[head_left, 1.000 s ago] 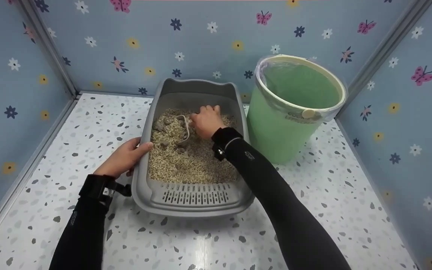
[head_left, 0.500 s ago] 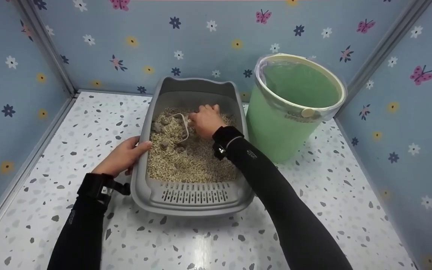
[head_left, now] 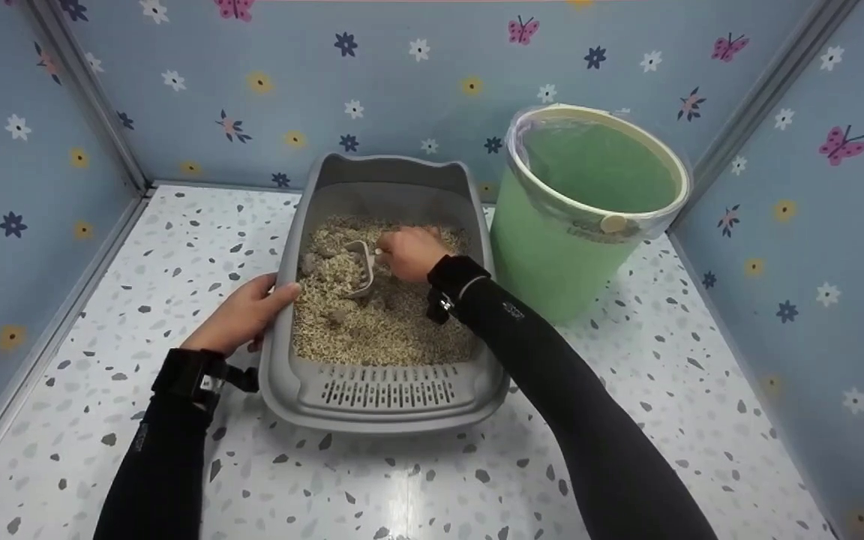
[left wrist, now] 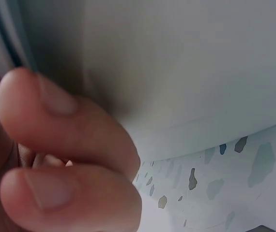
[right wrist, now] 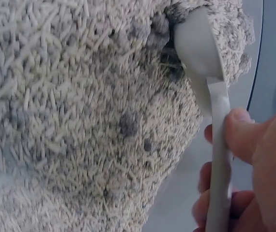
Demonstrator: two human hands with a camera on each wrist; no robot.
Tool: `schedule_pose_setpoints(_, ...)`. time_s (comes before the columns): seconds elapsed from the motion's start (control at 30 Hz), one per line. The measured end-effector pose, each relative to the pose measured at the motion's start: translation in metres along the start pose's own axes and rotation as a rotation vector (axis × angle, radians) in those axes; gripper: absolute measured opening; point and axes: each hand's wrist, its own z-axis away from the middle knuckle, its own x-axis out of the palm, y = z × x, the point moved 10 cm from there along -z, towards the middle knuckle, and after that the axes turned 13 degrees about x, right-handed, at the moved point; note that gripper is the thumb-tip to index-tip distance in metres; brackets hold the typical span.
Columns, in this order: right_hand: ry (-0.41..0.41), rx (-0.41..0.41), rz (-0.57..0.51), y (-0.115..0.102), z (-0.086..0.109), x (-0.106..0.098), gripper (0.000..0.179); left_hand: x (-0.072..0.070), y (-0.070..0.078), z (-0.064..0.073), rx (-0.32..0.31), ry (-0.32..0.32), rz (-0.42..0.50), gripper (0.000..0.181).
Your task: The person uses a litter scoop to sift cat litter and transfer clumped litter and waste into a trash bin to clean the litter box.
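I have light-blue wall panels (head_left: 391,71) printed with flowers and butterflies on three sides, joined by grey metal strips at the corners. Between them lies a white surface flecked with grey (head_left: 312,487). Near the back panel I see a grey plastic tray (head_left: 394,417), deep-walled, with a slotted ledge along its near end. Just right of it stands a pale-green round bin (head_left: 552,255) with a cream rim and a clear plastic liner (head_left: 649,225) folded over that rim. Inside the tray, beige pellet litter (head_left: 402,334) spreads from the ledge towards the back wall.

My two grips are bare hands below black sleeves. The left grip (head_left: 241,315) is clamped on the tray's left rim, thumb over the top; its wrist view shows fingers bent against the outer wall. The right grip (head_left: 413,253) reaches in over the litter, thumb and fingers closed round the handle of a pale plastic scoop (right wrist: 220,140). That scoop is inside the tray, left of my right grip, its bowl partly sunk in the litter. Small grey clumps (right wrist: 130,123) dot the pellets around it.
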Motion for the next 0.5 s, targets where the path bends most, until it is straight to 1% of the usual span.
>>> schedule_pose_setpoints(0.1,-0.009,0.006,-0.034,-0.001,0.002,-0.001,0.026,-0.001,0.0,-0.001,0.002,-0.001,-0.003,0.074)
schedule_pose_setpoints(0.2,-0.022,-0.013,-0.075,-0.003,0.004,-0.001,0.024,-0.001,0.0,-0.002,-0.001,0.0,-0.009,0.074)
schedule_pose_setpoints(0.3,-0.036,-0.025,-0.112,-0.004,0.005,0.0,0.022,-0.001,-0.001,-0.003,-0.004,-0.001,-0.008,0.07)
schedule_pose_setpoints(0.5,-0.068,0.015,-0.151,-0.004,0.011,0.007,0.024,-0.001,-0.003,-0.002,-0.006,-0.001,-0.008,0.074)
